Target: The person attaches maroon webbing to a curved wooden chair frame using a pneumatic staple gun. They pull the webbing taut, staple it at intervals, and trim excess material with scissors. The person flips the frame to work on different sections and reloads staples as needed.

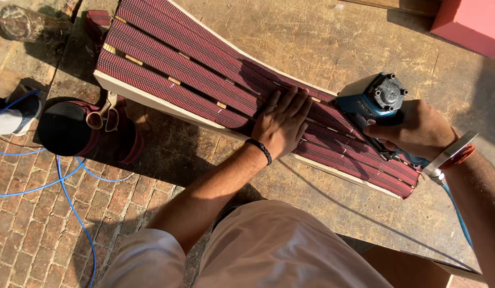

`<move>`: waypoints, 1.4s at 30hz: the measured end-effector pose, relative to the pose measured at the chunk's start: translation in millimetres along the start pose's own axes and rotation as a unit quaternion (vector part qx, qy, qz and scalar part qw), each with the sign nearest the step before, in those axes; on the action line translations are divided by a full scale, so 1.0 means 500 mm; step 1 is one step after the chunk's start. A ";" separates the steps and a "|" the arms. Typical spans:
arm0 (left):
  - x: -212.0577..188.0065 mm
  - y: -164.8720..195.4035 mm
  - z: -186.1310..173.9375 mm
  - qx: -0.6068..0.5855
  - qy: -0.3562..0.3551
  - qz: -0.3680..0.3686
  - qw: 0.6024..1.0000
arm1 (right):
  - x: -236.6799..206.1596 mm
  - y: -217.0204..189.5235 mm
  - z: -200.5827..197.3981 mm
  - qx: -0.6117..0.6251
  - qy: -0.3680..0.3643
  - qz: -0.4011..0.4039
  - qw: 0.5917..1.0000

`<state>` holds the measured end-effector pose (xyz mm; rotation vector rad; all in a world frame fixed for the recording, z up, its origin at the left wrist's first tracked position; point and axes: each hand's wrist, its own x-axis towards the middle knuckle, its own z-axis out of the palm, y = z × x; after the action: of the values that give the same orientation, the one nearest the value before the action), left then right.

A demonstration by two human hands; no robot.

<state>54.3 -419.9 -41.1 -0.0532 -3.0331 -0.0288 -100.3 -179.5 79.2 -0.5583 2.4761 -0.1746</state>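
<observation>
Gripping stapler [376, 98], right hand [418, 129] hides handle.

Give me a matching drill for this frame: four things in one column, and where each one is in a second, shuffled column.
Things:
1. left hand
2. right hand
3. scissors
4. blue hose

Places:
A. on the brick floor
B. flat on the maroon webbing
C. on the dark roll
D. gripping the blue air tool

Pairs: 1-B, 2-D, 3-C, 4-A

Scissors [105, 113] on webbing roll [71, 130], blue hose [66, 197], pink box [469, 24], brick floor [29, 234].
</observation>
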 end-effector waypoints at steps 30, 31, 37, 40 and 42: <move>0.019 0.013 0.098 -0.161 0.149 -0.061 0.974 | 0.004 -0.044 0.065 -0.064 -0.059 -0.009 0.996; 0.019 0.013 0.099 -0.174 0.144 -0.064 0.972 | 0.001 -0.044 0.063 -0.041 -0.062 -0.005 0.997; 0.023 0.014 0.084 -0.216 0.140 -0.078 0.963 | -0.019 -0.044 0.095 -0.082 -0.022 -0.060 0.995; 0.025 0.014 0.069 -0.212 0.116 -0.078 0.967 | -0.025 -0.035 0.100 -0.091 -0.059 -0.032 0.994; 0.024 0.011 0.064 -0.220 0.098 -0.076 0.968 | -0.031 -0.032 0.104 -0.019 -0.041 -0.089 0.995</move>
<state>39.2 -413.2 -71.4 0.1394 -2.7661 -0.6750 -53.2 -187.3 48.7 -0.7888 2.3539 -0.1708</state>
